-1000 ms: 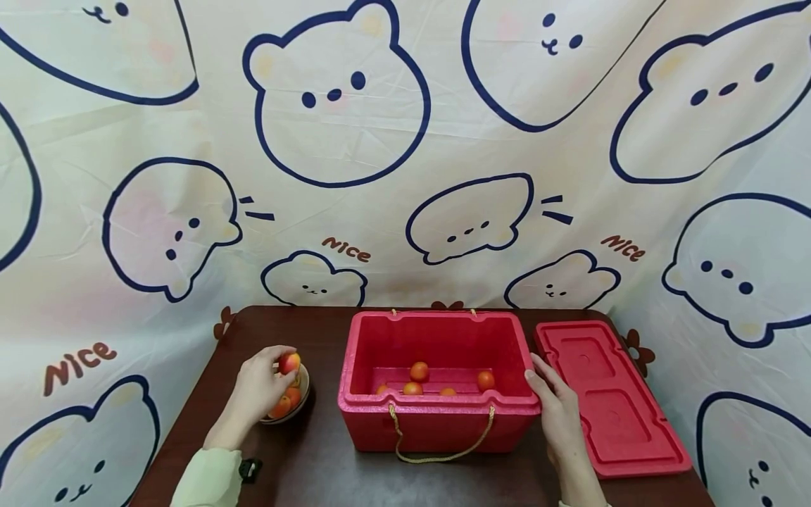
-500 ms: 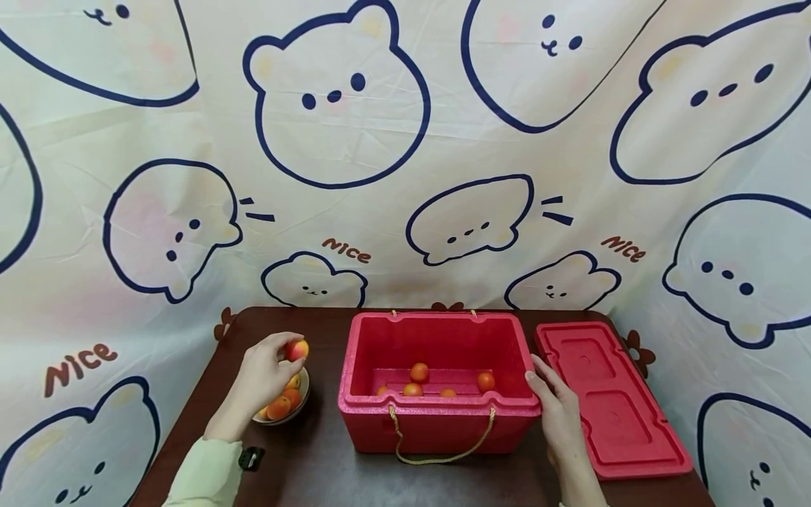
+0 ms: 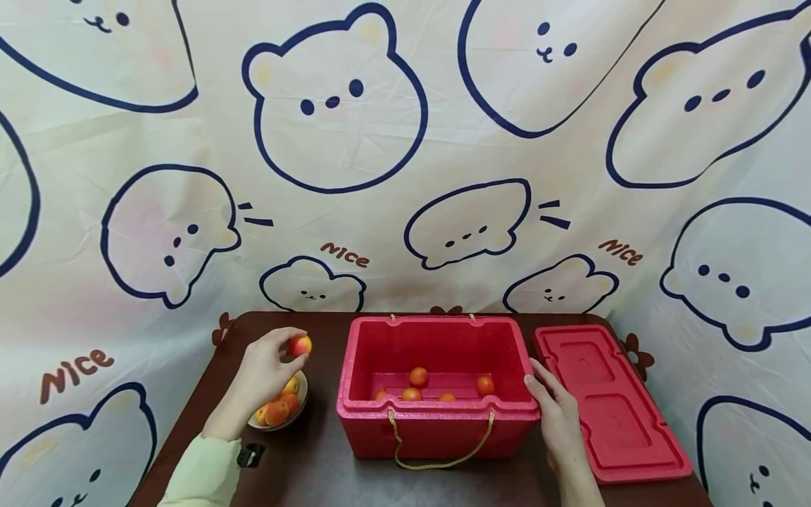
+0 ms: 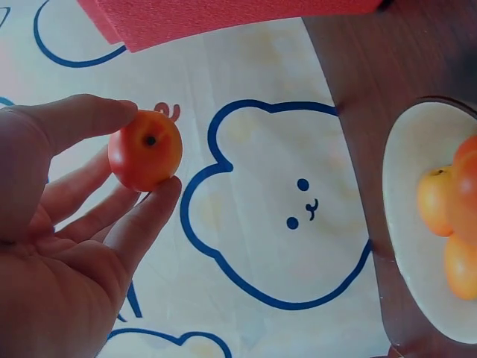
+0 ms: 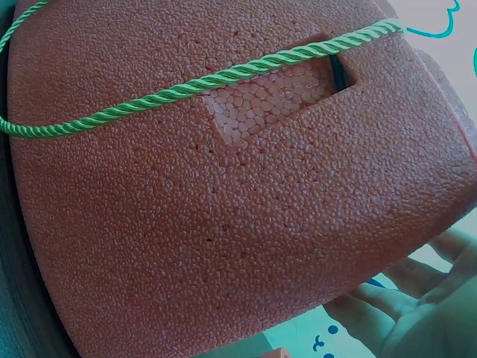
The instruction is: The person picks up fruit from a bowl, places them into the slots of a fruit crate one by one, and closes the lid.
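My left hand (image 3: 262, 367) pinched a small apple-like fruit (image 4: 145, 151) between thumb and fingertips, lifted off the bench (image 3: 317, 486), near the bowl's far rim. I judged it light and firm, easy for one hand, though its smooth skin might have turned slippery and a hard squeeze could have bruised it. The best hold seemed the one I had: thumb and fingertips on opposite sides of its widest part, pressing gently. It was nearly round and glossy, flushed red on one side and fading to orange-yellow on the other, with a dark dimple at one end.

Just beside that hand stood the pale bowl (image 4: 408, 253), with more yellow and orange fruits (image 3: 277, 412) heaped in it, probably just as light and bruisable.

To the right, my right hand (image 3: 560, 414) lay against the right end of the red foam box (image 3: 443, 436), fingers loosely extended, gripping nothing. The pebbled walls looked stiff and light, likely to dent under a hard knock; the rim or the gold rope handle (image 3: 437, 467) would have been the place to lift it. Five orange fruits (image 3: 418, 377) sat scattered on its floor, some partly hidden by the near wall.

Past that hand, the red lid (image 3: 617, 415) lay flat, with two shallow recessed panels.
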